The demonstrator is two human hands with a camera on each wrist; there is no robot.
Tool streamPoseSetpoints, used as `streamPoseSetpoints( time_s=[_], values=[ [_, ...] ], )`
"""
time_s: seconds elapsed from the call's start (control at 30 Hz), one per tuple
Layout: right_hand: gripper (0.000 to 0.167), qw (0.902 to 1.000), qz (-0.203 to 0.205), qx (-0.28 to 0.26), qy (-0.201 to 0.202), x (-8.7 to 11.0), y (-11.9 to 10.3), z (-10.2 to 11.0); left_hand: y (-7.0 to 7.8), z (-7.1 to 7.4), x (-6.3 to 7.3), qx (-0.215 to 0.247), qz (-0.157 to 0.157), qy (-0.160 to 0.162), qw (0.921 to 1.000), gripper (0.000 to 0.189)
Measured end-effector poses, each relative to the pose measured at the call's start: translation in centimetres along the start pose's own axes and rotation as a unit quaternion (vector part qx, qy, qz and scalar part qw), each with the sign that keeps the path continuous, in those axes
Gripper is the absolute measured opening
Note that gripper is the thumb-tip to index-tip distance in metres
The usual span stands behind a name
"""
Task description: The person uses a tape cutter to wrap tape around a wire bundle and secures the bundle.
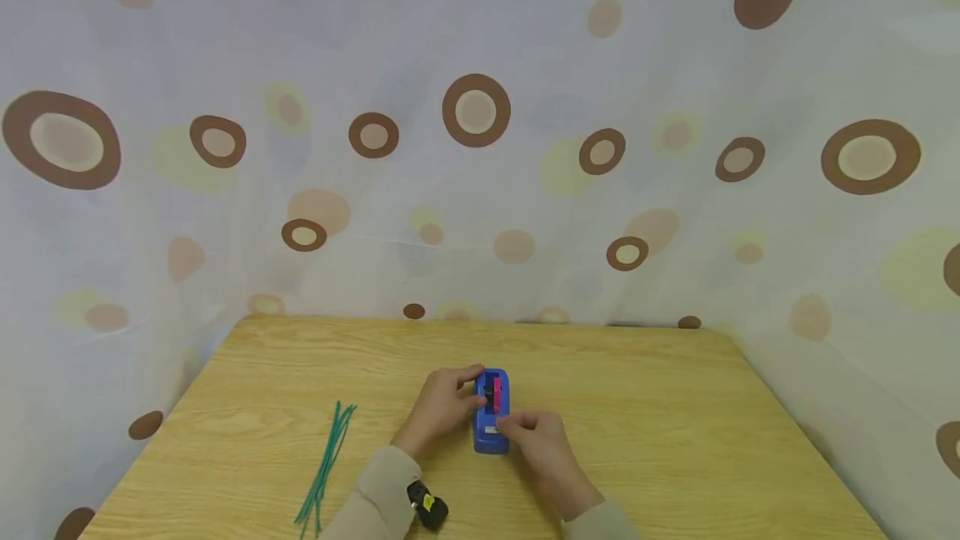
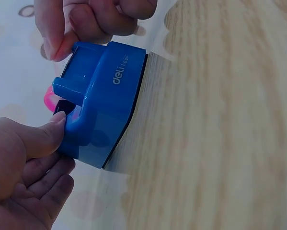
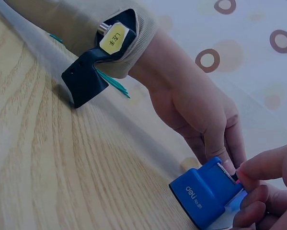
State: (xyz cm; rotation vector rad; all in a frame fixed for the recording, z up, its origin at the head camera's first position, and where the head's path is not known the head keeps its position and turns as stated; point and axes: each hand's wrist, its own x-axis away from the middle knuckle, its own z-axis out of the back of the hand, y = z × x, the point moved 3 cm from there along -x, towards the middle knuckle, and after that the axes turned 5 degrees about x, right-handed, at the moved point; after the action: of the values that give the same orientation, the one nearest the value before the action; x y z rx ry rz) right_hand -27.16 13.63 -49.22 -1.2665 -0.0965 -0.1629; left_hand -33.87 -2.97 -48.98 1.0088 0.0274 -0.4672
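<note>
On the table stands a blue tape dispenser (image 1: 491, 442) with a pink hub (image 1: 497, 395) and a toothed cutter (image 2: 69, 62) at its near end. My left hand (image 1: 438, 408) holds its far left side, thumb against the frame beside the hub, the other fingers lower on the far end. At the cutter end is my right hand (image 1: 545, 445), with thumb and index fingertips pinched together close to the teeth. They seem to pinch the end of the tape, which is too clear and thin to make out between them.
A loose bundle of thin green stems (image 1: 327, 465) lies on the wooden table (image 1: 660, 423) left of the left forearm. A black camera mount (image 3: 86, 79) is strapped to the left wrist. A dotted curtain (image 1: 540, 207) hangs behind the table.
</note>
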Motion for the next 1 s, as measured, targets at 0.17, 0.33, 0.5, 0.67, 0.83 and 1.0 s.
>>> streamPoseSetpoints(
  time_s=[0.17, 0.33, 0.5, 0.67, 0.83, 1.0],
  values=[
    [0.022, 0.9998, -0.005, 0.018, -0.001, 0.3, 0.1, 0.1, -0.2, 0.0, 0.0, 0.012, -0.010, -0.001, 0.9999, 0.047],
    [0.025, 0.9994, -0.025, 0.025, -0.006, 0.6, 0.3, 0.1, -0.5, -0.1, 0.0, 0.025, -0.010, -0.003, 0.9996, 0.048],
    [0.025, 0.9996, -0.016, 0.021, -0.010, 0.9, 0.5, 0.2, -0.5, 0.0, 0.0, 0.033, -0.004, -0.007, 0.9994, 0.047],
    [0.025, 0.9998, -0.004, 0.013, -0.017, 1.5, 0.7, 0.1, -0.7, -0.1, 0.1, 0.042, -0.003, -0.012, 0.9990, 0.048],
    [0.025, 0.9996, -0.015, 0.008, -0.024, 1.8, 0.8, 0.0, -0.9, 0.0, 0.0, 0.050, -0.001, -0.008, 0.9987, 0.048],
    [0.026, 0.9985, -0.046, 0.012, -0.028, 2.0, 0.8, 0.1, -0.8, 0.1, -0.2, 0.061, 0.006, -0.011, 0.9980, 0.048]
  ],
)
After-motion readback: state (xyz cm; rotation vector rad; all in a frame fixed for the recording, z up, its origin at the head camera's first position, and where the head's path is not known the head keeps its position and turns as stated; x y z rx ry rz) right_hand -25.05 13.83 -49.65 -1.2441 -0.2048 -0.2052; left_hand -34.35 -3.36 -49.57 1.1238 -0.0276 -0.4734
